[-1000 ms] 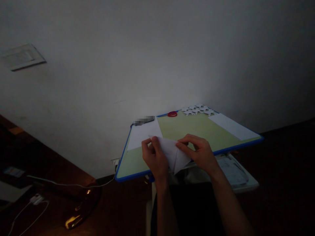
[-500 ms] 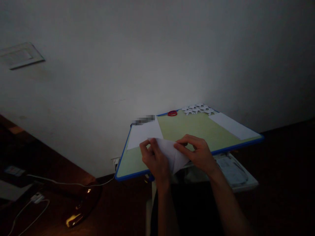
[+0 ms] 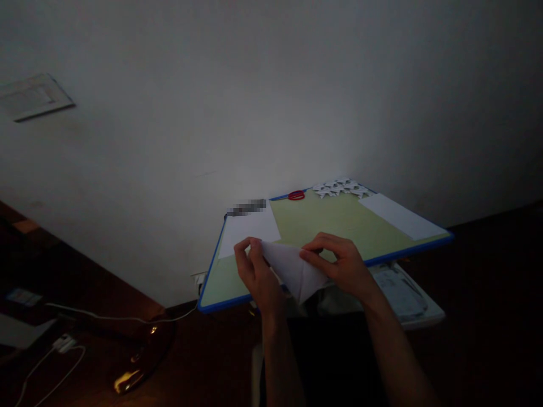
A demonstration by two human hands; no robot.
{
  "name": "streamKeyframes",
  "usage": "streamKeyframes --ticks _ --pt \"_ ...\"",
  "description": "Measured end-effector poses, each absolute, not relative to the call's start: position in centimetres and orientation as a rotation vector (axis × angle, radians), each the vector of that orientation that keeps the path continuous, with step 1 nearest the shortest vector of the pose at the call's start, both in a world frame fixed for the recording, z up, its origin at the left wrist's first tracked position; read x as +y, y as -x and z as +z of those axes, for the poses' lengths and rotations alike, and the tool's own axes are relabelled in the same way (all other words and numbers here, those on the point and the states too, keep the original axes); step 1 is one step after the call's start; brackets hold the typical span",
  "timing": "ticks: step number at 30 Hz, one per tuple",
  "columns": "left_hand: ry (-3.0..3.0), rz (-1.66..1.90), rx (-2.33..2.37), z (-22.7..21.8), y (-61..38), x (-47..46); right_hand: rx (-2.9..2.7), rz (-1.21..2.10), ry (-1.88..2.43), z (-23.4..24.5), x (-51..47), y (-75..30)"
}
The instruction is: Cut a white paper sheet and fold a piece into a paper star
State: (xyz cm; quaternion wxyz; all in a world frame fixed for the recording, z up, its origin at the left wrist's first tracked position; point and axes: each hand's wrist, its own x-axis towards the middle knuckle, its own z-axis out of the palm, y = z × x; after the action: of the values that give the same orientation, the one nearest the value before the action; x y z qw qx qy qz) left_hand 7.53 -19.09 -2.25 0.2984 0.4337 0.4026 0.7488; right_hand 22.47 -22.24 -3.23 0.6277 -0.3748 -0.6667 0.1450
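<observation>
A folded sheet of white paper (image 3: 292, 270), roughly triangular with a crease down its middle, is held up over the near edge of the table. My left hand (image 3: 259, 277) pinches its left corner between thumb and fingers. On the other side, my right hand (image 3: 337, 260) grips the top edge with thumb and forefinger. The lower point of the paper hangs downward past the table's blue rim. Behind the hands, a flat sheet of white paper (image 3: 250, 229) lies at the left of the green tabletop (image 3: 314, 223).
Red-handled scissors (image 3: 296, 195) lie at the back edge, beside several small folded paper pieces (image 3: 341, 187). A stack of white paper (image 3: 403, 216) is at the right. Below the tabletop juts a pale tray (image 3: 403, 297). A white cable (image 3: 106, 316) runs at the left.
My left hand has shifted left and slid out to the paper's corner, so more of the folded sheet shows. My right hand has barely moved.
</observation>
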Motion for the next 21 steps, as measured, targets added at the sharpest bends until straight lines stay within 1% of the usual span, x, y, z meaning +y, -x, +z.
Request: streamKeyframes --ticks 3,7,11,15,18,21 --pt "-1.059 2.010 1.019 -2.2 -7.7 -19.0 -1.563 0.342 0.865 -3.3 -22.2 -22.6" --pt "-1.088 2.139 1.118 -2.3 -7.5 -18.8 -1.623 0.350 0.839 -3.3 -22.2 -22.5" --pt "-1.101 2.079 1.175 -2.8 -6.6 -18.3 -1.671 0.355 0.840 -3.4 -22.2 -22.2" --pt "-1.076 2.108 1.153 -2.8 -6.3 -18.0 -1.631 0.377 0.843 -3.4 -22.2 -21.7" --pt "-1.056 1.997 1.040 -2.3 -6.7 -18.4 -1.479 0.325 0.888 -3.3 -22.0 -21.3" --pt "-1.324 1.771 1.044 -1.8 -7.2 -19.1 -1.243 0.258 0.956 -3.3 -21.8 -21.0"
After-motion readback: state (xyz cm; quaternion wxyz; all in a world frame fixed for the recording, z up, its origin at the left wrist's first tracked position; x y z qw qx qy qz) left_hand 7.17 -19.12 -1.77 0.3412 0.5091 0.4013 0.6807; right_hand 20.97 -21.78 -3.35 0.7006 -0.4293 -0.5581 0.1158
